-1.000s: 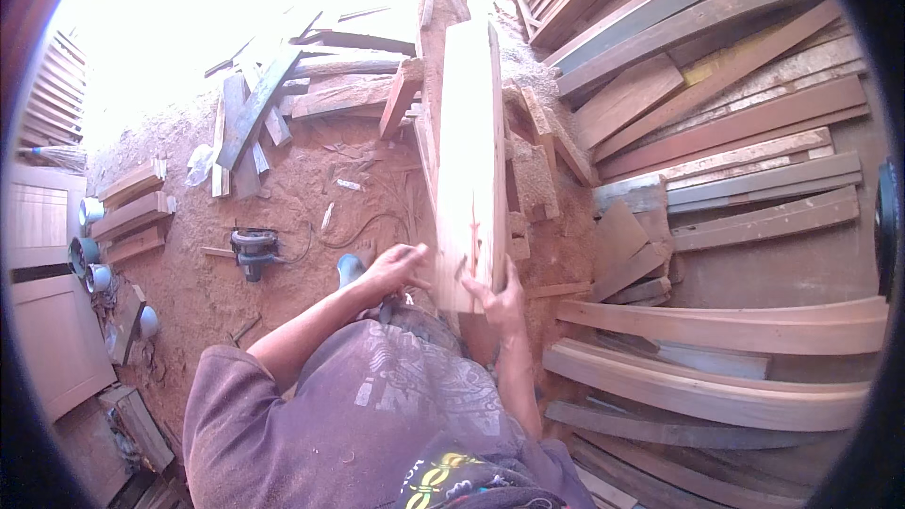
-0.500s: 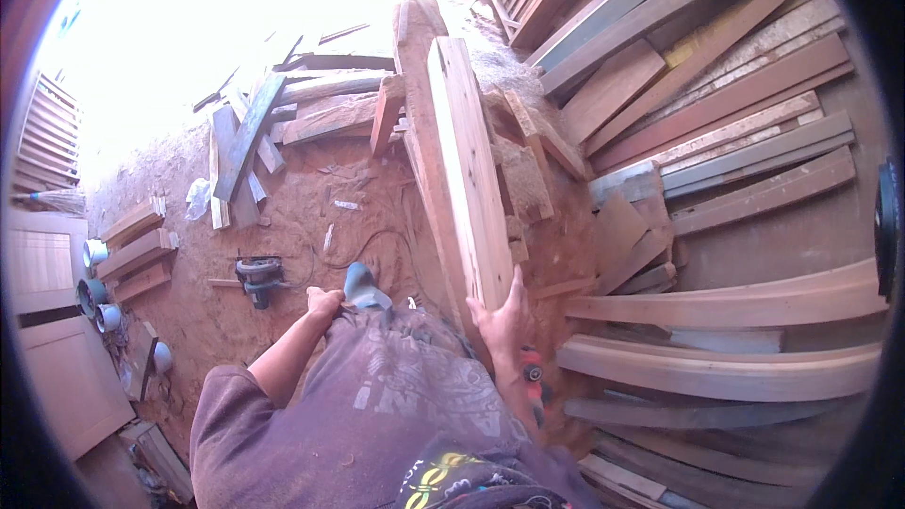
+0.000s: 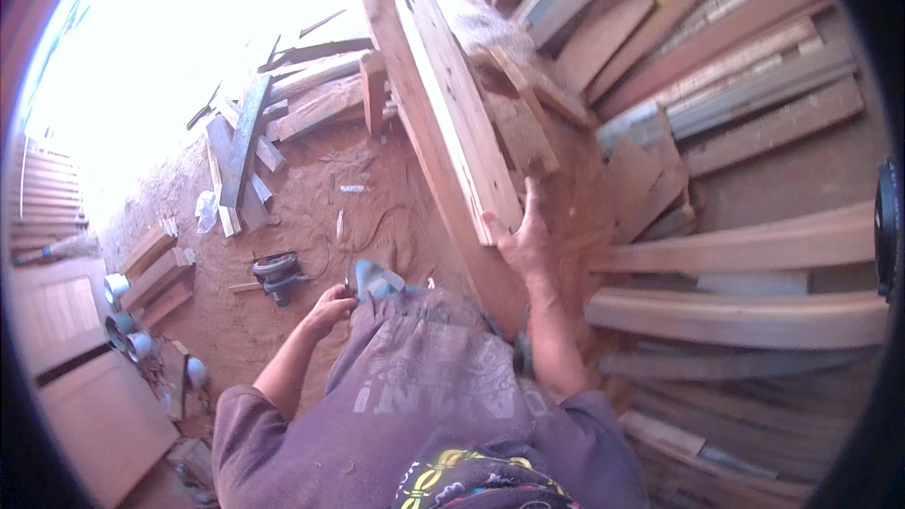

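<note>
A pale squared timber (image 3: 462,104) lies lengthwise on a longer, browner plank (image 3: 429,146) that runs away from me. My right hand (image 3: 526,243) grips the near end of the pale timber, its thumb on the top face and its fingers along the right side. Close to the hem of my shirt, my left hand (image 3: 332,309) is closed, fingers curled. A small dark bit shows at its fingertips, too small to name. Beyond that hand a dark handheld power saw (image 3: 277,273) rests on the dusty ground.
Scrap boards (image 3: 247,137) are heaped at the far left of the plank. Long curved timbers (image 3: 745,316) and stacked boards (image 3: 754,85) fill the right side. At left lie wooden panels (image 3: 104,415), short blocks (image 3: 156,273) and several pots (image 3: 118,328). A thin cord (image 3: 377,221) trails over the ground.
The pale timber has slid away from me along the plank, my right hand moving forward with its near end. My left hand stays near my shirt hem. The whole view has shifted slightly.
</note>
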{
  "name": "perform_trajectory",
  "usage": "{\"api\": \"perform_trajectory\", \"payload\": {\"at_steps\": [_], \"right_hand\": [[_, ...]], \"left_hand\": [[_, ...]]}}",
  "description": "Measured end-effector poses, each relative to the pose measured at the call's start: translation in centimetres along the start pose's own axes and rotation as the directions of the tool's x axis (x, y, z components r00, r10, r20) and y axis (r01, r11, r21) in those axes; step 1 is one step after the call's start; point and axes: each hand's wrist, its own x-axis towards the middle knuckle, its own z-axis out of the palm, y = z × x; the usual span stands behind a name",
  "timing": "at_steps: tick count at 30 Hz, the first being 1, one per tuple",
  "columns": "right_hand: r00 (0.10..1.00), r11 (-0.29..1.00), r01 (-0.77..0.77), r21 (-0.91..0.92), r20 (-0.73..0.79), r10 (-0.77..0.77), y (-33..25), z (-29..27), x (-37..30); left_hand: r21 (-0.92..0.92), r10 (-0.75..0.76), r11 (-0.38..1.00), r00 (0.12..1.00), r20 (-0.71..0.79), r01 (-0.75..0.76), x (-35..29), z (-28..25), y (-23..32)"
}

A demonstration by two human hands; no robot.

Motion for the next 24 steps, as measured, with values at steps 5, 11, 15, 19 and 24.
{"api": "perform_trajectory", "payload": {"at_steps": [5, 11, 15, 19, 24], "right_hand": [[0.930, 0.913, -0.367, 0.179, 0.090, 0.356, 1.7, -6.0, -7.8], [0.845, 0.844, -0.532, 0.070, -0.019, 0.534, 2.7, -10.7, -17.1], [0.788, 0.789, -0.597, 0.146, -0.073, 0.611, 2.9, -11.1, -21.4], [0.751, 0.750, -0.619, 0.235, -0.103, 0.652, 2.8, -10.9, -24.1], [0.726, 0.731, -0.646, 0.221, -0.118, 0.677, 1.5, -11.3, -26.2]], "left_hand": [[-0.139, 0.347, 0.900, 0.871, -0.347, -0.414, 1.1, 3.0, -0.4], [-0.025, 0.703, 0.684, 0.669, -0.243, -0.729, -3.5, 9.4, 15.1], [0.186, 0.718, 0.689, 0.695, -0.040, -0.701, -0.5, 15.6, 17.8], [0.310, 0.774, 0.604, 0.633, -0.008, -0.734, 3.4, 20.2, 17.1], [0.421, 0.810, 0.511, 0.584, 0.056, -0.749, 2.9, 21.0, 19.2]]}}
